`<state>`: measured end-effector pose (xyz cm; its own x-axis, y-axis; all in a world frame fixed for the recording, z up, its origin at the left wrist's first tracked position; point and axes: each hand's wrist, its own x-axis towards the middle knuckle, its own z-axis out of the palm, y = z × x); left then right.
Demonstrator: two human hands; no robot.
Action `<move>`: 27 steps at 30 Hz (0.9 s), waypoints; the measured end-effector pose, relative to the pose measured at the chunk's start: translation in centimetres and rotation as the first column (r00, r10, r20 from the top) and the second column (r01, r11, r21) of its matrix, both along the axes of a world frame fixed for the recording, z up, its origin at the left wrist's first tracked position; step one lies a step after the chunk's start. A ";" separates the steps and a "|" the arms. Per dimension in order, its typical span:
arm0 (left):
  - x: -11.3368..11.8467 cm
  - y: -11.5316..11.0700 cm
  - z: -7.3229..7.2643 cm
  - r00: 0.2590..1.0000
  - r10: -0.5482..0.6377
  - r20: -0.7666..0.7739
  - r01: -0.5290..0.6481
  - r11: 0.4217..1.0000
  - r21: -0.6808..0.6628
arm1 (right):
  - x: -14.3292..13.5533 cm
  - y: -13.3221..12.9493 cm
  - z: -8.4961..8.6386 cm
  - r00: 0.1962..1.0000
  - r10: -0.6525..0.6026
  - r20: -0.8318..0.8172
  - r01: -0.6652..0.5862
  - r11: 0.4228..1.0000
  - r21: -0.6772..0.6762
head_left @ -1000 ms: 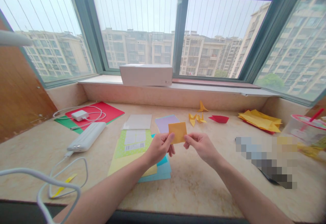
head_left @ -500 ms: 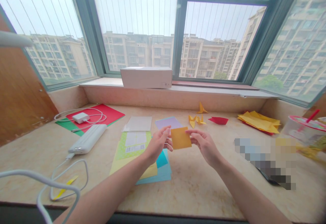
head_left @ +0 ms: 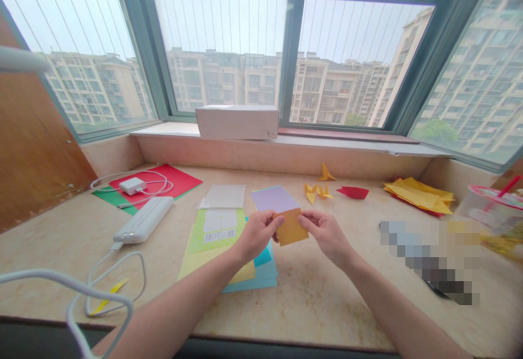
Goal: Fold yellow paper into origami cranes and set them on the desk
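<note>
A small square of golden-yellow paper (head_left: 291, 228) is held up between both hands, above the counter. My left hand (head_left: 259, 232) pinches its left edge, thumb on the near face. On the opposite side, my right hand (head_left: 324, 233) grips the upper right corner between thumb and fingers. Behind the square lies a lilac sheet (head_left: 274, 198), partly covered by it. Under my left wrist are light blue paper (head_left: 261, 283), pale yellow paper (head_left: 204, 263) and a green packet with a white label (head_left: 216, 225).
Folded yellow paper pieces (head_left: 317, 191) and a red paper piece (head_left: 353, 192) lie farther back. Yellow sheets (head_left: 419, 194), a plastic cup (head_left: 490, 206) and a blurred-out dark object (head_left: 433, 269) are right. Left are a power bank (head_left: 144, 220), charger (head_left: 132, 186) and looping white cable (head_left: 44, 275).
The yellow square has dropped slightly and tilted. My left thumb has come onto its near face, and my right fingers have closed in further over its upper right corner.
</note>
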<state>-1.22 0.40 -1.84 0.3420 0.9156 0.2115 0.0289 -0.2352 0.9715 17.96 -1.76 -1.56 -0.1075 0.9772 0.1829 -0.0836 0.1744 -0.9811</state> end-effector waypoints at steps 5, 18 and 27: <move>0.2 -0.5 0.4 0.993 -0.096 0.070 0.102 0.992 -0.076 | -0.1 -0.1 0.1 0.998 -0.058 0.025 0.057 0.998 0.036; 0.5 -1.2 0.3 0.973 -0.195 -0.125 0.184 0.979 -0.093 | -0.5 -0.5 1.0 0.990 -0.139 0.034 0.132 0.980 0.150; 0.2 -1.5 0.8 0.937 -0.256 -0.239 0.227 0.963 -0.142 | -0.3 -0.5 1.3 0.987 -0.160 -0.013 0.160 0.976 0.150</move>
